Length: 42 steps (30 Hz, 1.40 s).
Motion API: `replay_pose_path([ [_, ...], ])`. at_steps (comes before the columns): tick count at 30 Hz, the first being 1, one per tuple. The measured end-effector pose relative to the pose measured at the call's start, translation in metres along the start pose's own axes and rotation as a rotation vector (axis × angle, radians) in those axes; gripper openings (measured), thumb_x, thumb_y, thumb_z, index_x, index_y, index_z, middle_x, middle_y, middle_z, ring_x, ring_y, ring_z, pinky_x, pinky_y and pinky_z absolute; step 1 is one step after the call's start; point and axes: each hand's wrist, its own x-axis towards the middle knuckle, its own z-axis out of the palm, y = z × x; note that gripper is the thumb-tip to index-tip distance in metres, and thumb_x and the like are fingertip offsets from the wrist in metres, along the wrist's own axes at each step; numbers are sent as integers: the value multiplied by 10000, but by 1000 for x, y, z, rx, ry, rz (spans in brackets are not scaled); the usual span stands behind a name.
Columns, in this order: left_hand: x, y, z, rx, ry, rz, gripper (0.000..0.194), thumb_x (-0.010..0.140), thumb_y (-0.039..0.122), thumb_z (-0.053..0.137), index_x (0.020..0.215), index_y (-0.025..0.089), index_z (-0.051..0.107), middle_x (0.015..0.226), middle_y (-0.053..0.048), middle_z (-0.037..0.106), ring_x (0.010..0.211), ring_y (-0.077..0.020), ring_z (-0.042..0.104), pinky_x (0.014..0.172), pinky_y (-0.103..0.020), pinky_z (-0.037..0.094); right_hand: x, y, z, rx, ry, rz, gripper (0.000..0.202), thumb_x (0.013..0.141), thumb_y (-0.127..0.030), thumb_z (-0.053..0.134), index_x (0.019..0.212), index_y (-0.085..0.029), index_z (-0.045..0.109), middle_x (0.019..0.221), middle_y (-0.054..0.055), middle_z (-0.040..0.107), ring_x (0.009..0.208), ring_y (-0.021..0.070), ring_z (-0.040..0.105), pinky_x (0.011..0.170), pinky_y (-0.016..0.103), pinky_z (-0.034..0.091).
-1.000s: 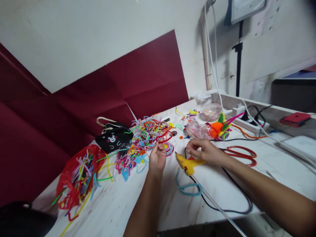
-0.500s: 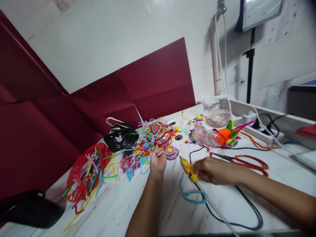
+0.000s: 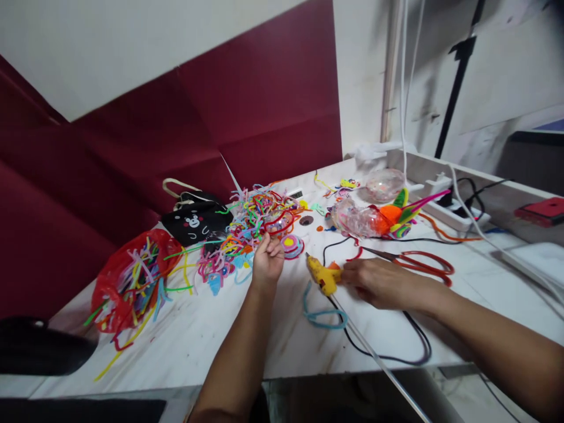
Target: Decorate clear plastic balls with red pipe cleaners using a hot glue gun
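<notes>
My left hand (image 3: pixel 268 259) has its fingers pinched together at the near edge of the pipe cleaner pile. A red pipe cleaner (image 3: pixel 287 229) curves up and right from those fingertips, with part of it hidden by them. My right hand (image 3: pixel 374 283) is curled around the handle end of a yellow hot glue gun (image 3: pixel 324 276), whose nozzle points up and left. A long clear glue stick (image 3: pixel 379 359) sticks out of the gun's rear, toward me. Just right of my left hand lies a round pink, blue and yellow pipe cleaner coil (image 3: pixel 292 247). Below the gun is a bent light-blue pipe cleaner (image 3: pixel 324 322).
Red-handled scissors (image 3: pixel 425 264) lie beyond my right hand. Behind them rests a clear plastic piece with orange and green decoration (image 3: pixel 374 218). A power strip (image 3: pixel 458 216) and cords line the right. Left are a red bag of pipe cleaners (image 3: pixel 110 276) and a black pouch (image 3: pixel 194 217).
The view has tipped downward, showing the table's front edge. My right hand sits further back on the glue gun, whose orange trigger now shows. My left hand keeps its pinch.
</notes>
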Motion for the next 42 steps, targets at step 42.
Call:
replay_pose_path([
  [42,-4,-34,-12,381,-163,142,406,653,346,957,795,168,622,683,29,661,520,-67,527,500,-211,368,14,1,12,422,399,-13,254,1065,-356,524,1226,-268,700,1115,96,672,1003,251,703,873,376,587],
])
